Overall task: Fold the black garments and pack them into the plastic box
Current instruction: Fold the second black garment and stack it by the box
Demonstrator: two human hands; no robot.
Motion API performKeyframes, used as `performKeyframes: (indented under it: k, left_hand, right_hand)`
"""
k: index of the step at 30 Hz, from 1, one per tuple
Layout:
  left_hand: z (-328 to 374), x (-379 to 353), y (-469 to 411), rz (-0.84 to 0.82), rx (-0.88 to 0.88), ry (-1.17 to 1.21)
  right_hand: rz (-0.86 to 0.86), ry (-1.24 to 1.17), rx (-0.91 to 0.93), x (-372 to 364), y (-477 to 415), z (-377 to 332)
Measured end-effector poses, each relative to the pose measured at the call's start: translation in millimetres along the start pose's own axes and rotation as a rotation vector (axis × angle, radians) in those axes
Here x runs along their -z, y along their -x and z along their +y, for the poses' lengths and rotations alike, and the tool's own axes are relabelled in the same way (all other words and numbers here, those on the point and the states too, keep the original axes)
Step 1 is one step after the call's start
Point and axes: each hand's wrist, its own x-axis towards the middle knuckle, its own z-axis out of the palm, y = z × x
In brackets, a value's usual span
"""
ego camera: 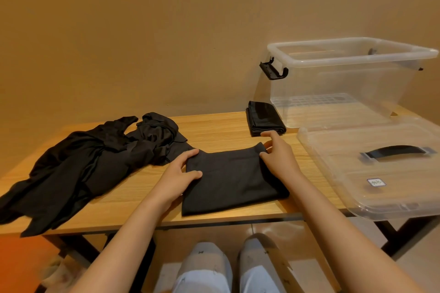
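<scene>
Folded black garment at centre of bench, its side edges pinched by left hand and right hand to square the fold; plastic box, two o'clock, waits lidless.

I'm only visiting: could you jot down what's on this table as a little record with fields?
Being folded: half-folded garment, flat near the front edge of the table
Left hand: holds its left edge
Right hand: pinches its far right corner
Done: folded garment, beside the plastic box
Waiting: heap of black garments, on the left
Box: open, its lid lying in front of it
</scene>
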Motion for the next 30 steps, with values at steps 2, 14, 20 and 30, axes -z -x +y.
performKeyframes:
  k: [2,14,20,30]
  left_hand:
    - [-1,0,1,-0.014,-0.014,-0.041]
    - [-20,-26,47,-0.003,-0.455,-0.758]
    - [-44,-30,61,-0.081,-0.463,-1.138]
    - [-57,-9,73,-0.012,-0.627,-0.892]
  right_hand:
    - [0.008,-0.002,0.0,2,1,2]
    - [-0.246,0.473,0.539,9,80,-13]
    - [-0.385,0.676,0.521,0,112,6]
    - [-0.222,0.571,0.517,6,121,19]
